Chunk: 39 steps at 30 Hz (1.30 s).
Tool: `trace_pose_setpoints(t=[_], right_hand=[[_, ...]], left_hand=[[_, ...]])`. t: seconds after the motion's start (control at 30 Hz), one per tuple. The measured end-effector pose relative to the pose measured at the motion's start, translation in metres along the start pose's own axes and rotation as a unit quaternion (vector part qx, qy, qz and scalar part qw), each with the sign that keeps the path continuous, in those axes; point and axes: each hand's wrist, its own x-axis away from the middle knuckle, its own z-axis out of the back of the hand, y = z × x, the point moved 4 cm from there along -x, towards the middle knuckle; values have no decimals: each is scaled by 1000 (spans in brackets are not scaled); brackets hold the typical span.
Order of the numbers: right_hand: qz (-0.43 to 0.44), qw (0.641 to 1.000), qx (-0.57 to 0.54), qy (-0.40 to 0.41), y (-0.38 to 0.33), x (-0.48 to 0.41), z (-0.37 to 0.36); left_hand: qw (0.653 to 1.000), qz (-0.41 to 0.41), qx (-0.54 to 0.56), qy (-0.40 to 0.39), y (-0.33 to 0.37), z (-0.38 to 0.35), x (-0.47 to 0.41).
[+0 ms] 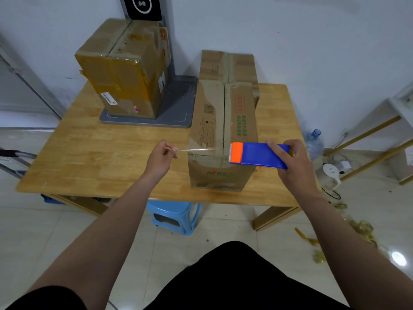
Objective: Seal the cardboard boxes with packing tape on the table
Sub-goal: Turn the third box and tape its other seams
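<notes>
Above the worn brown cardboard box, right hand grips the blue-and-orange tape dispenser; left hand pinches its stretched clear tape.

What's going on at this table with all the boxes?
A person is taping up cardboard boxes. Their right hand grips a blue and orange tape dispenser over the near end of the nearest box. The left hand pinches the free end of the clear tape, which is stretched taut between the hands and seems not yet pressed down. A second box stands behind it on the wooden table, and a taller box stands on a grey base to the left.
</notes>
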Motion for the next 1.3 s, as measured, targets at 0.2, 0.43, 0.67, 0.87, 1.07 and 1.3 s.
trace_pose_setpoints(t=[0.2,0.43,0.67,0.87,1.07,1.3], right_hand=[[11,1000,20,-17,1,-6,0],[-2,998,54,-29,-9,-11,-4],[-28,996,80,-39,-15,-15,-10],[-37,994,91,-44,-18,-14,-10],[-47,994,90,-47,-20,-14,-11],[-48,994,88,-48,-22,-9,-10]], left_hand=[[1000,23,-10,-10,-11,-15,-9],[999,33,19,5,-20,-44,-12],[998,45,-2,45,-17,-69,-6],[988,121,-90,20,-35,-57,-16],[990,-26,-60,123,16,-50,-12],[966,-71,-246,20,41,-106,0]])
